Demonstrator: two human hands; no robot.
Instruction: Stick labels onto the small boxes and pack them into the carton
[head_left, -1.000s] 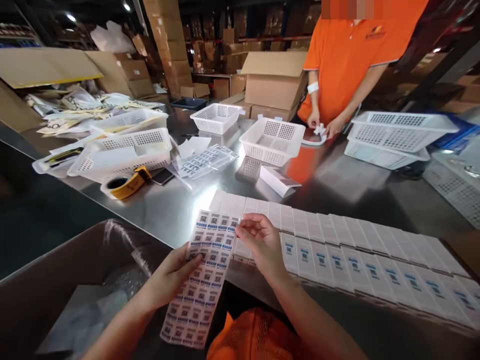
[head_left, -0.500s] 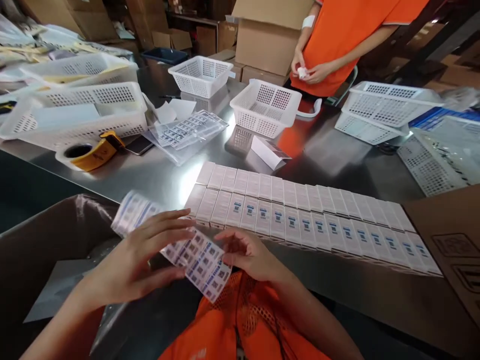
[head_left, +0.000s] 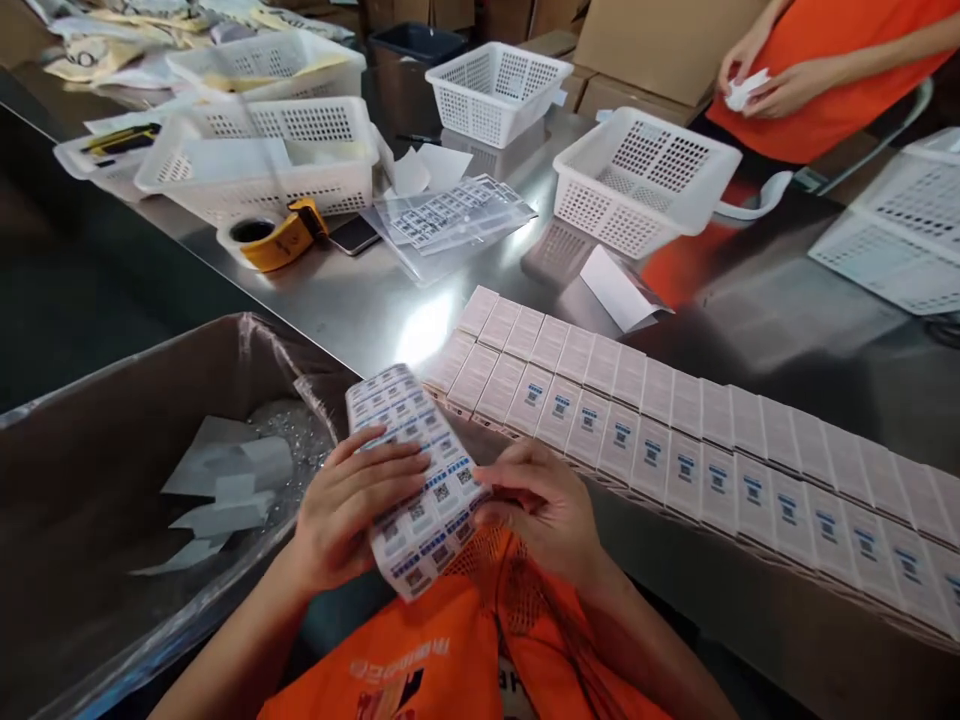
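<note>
Pinching the right edge of a white paper sheet (head_left: pixel 442 490) printed with blue-and-black labels between thumb and forefinger of the right hand (head_left: pixel 551 510). Laying fingers of the left hand (head_left: pixel 352 510) across its left part, thumb hidden; cannot tell how closed. Holding it near, over an orange garment (head_left: pixel 427 650), left of two rows of narrow white boxes (head_left: pixel 652 450) on a shiny grey metal table (head_left: pixel 330 310).

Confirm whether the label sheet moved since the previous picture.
Yes: the label sheet has swung its far end rightward, closer to the left end of the white boxes.
</note>
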